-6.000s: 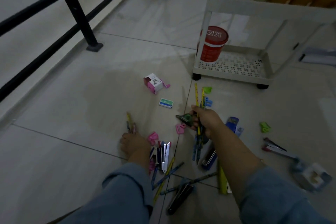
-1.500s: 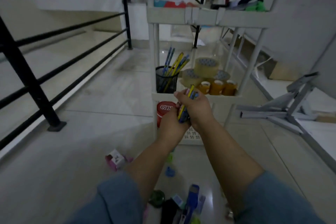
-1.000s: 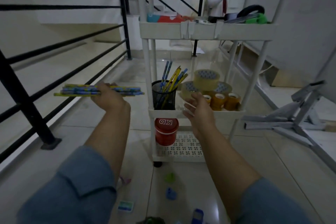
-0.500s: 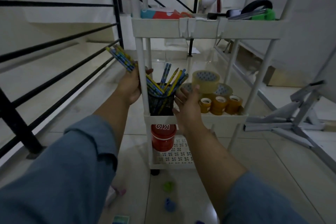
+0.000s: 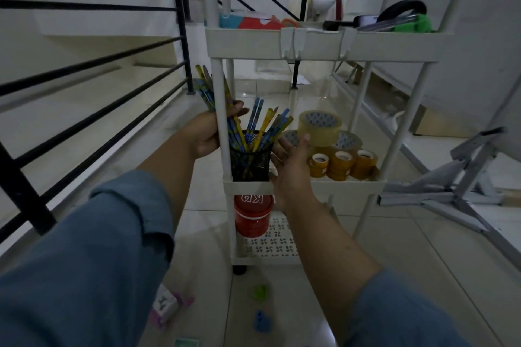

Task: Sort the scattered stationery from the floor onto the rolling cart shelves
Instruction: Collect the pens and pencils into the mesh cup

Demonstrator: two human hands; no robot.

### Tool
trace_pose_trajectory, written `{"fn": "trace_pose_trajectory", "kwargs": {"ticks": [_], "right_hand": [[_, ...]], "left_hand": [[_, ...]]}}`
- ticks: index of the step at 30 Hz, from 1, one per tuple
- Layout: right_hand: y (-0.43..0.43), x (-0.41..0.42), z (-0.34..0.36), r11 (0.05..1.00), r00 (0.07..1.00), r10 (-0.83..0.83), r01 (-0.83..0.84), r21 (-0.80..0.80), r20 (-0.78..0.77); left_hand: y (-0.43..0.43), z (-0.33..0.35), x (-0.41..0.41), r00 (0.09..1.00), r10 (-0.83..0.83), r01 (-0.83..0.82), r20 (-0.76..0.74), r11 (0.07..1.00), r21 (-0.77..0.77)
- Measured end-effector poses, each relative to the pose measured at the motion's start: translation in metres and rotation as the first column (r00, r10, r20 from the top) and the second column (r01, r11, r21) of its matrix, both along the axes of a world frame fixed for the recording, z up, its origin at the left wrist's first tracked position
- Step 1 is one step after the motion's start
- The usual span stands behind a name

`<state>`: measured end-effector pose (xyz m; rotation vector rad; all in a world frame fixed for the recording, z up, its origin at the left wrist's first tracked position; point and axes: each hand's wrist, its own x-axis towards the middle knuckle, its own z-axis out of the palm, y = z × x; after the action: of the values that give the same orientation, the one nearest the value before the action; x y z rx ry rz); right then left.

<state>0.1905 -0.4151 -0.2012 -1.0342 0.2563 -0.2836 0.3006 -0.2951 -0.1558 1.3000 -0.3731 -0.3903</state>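
The white rolling cart stands in front of me with three shelves. A black mesh pen cup holding several pencils sits at the left end of the middle shelf. My left hand grips a bundle of blue and yellow pencils, their lower ends pointing down into the cup from behind the cart's front left post. My right hand hovers with fingers spread just right of the cup, holding nothing.
Tape rolls fill the middle shelf's right side. A red tub sits on the bottom shelf. A pink sharpener, green clip and blue clip lie on the floor. Black railing runs at left; a grey metal frame lies at right.
My left hand has swung the pencil bundle from horizontal to nearly upright and lowered its ends into the pen cup. My right hand stays open beside the cup.
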Motion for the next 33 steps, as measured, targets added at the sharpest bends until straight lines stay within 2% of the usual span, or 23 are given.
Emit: {"fn": "trace_pose_trajectory", "kwargs": {"ticks": [7,11,19,25,30,33], "right_hand": [[-0.005,0.002,0.005,1.000,1.000,0.005,-0.005,0.015,0.014],[-0.008,0.004,0.005,1.000,1.000,0.004,-0.004,0.020,0.011],[-0.010,0.004,0.003,1.000,1.000,-0.005,0.005,0.028,-0.001],[-0.009,0.002,0.005,0.999,1.000,-0.025,0.025,0.026,0.012],[-0.008,-0.001,0.005,0.999,0.998,-0.050,0.051,-0.020,0.022],[-0.004,-0.006,0.000,0.997,0.998,-0.060,0.061,-0.046,0.022]], "left_hand": [[-0.004,0.017,0.008,0.998,0.019,-0.011,0.057,0.990,-0.138],[-0.009,0.019,0.016,1.000,0.017,-0.010,0.026,0.969,-0.246],[-0.006,0.017,0.015,0.996,-0.001,0.000,0.084,1.000,0.015],[-0.010,0.031,0.017,0.992,0.011,-0.001,0.127,0.997,-0.078],[-0.008,0.028,0.019,0.980,0.007,-0.007,0.199,1.000,0.001],[-0.004,0.027,0.014,0.974,0.171,-0.156,0.147,0.982,-0.109]]}}
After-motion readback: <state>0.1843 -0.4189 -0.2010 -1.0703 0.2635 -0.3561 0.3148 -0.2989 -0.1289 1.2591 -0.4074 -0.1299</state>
